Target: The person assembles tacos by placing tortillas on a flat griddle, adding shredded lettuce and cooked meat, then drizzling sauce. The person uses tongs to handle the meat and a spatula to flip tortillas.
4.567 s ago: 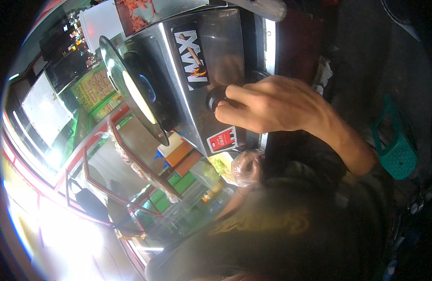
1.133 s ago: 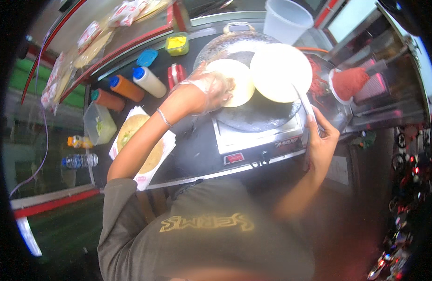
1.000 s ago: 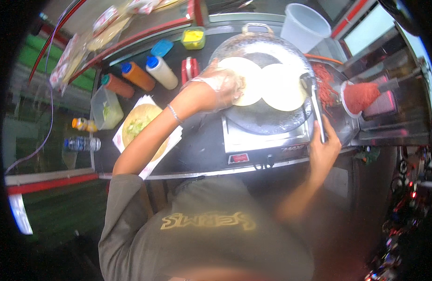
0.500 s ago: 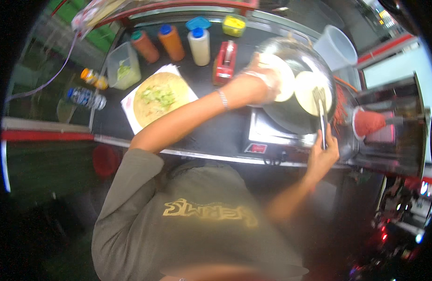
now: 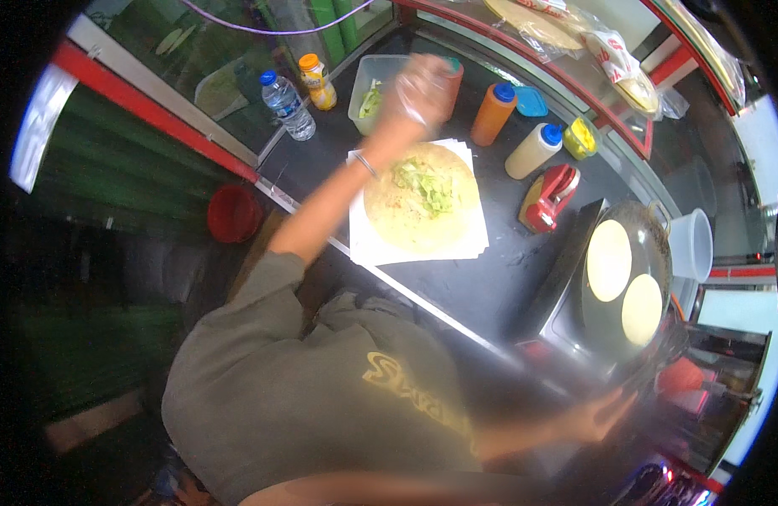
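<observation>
My left hand (image 5: 418, 94), in a clear plastic glove, is at the red sauce bottle (image 5: 453, 88) with a teal cap. It overlaps the bottle's left side; motion blur hides whether its fingers grip it. Just below, a round flatbread (image 5: 389, 215) with shredded lettuce (image 5: 427, 187) lies on white paper (image 5: 364, 249). My right hand (image 5: 598, 419) is low at the right, near the stove's front corner, and its fingers are smeared. Two pale flatbread rounds, one upper (image 5: 609, 260) and one lower (image 5: 642, 309), lie apart on the dark round pan (image 5: 593, 325).
Behind the paper stand a lettuce tub (image 5: 364, 105), an orange sauce bottle (image 5: 493, 114), a white sauce bottle (image 5: 532, 152) and a yellow tub (image 5: 581, 139). A red-handled device (image 5: 549, 200) sits beside the stove (image 5: 558, 312). Water (image 5: 288, 107) and orange-capped bottles (image 5: 318, 83) line the left.
My left hand has left the pan, where it was at a flatbread round, and swung left to the red bottle. My right hand has moved down from the pan; its fork no longer shows. The view has turned left.
</observation>
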Demonstrator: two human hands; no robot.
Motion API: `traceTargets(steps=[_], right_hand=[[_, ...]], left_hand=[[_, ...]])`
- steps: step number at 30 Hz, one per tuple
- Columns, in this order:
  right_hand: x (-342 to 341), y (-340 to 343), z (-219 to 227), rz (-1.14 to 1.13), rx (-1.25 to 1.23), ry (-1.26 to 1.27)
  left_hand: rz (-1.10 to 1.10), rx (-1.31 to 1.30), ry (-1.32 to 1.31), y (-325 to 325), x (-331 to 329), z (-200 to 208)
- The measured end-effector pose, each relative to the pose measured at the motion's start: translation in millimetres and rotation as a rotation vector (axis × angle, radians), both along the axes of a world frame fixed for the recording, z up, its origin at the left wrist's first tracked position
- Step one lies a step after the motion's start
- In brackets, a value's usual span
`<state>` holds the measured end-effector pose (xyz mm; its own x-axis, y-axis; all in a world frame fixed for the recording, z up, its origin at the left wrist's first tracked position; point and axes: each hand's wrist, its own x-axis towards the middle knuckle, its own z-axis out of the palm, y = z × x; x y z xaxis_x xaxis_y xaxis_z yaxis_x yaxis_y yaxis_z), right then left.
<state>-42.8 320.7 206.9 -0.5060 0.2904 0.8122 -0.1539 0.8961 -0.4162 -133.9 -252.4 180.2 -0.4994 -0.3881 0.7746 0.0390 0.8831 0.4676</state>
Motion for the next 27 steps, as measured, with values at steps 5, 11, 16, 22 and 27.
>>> traceTargets(steps=[5, 11, 16, 22, 27], right_hand=[[31.8, -75.4, 3.5, -0.031, -0.124, -0.227], [62.4, -184.3, -5.9, 0.058, -0.291, -0.226], [81.2, -202.3, -10.4, -0.032, -0.296, -0.105], [75.3, -94.5, 9.1, -0.241, -0.344, -0.022], [41.5, 34.0, 27.6, -0.337, -0.351, -0.427]], left_hand=[[-0.119, -0.302, -1.413, -161.1, -10.0, -55.3], [-0.355, -0.46, -1.469, -170.7, -14.3, -90.8], [-0.257, -0.351, -1.289, -176.3, 3.6, -98.7], [-0.272, -0.346, -1.087, -173.9, 2.2, -90.2], [-0.321, -0.103, -0.903, -161.2, 13.6, -46.6]])
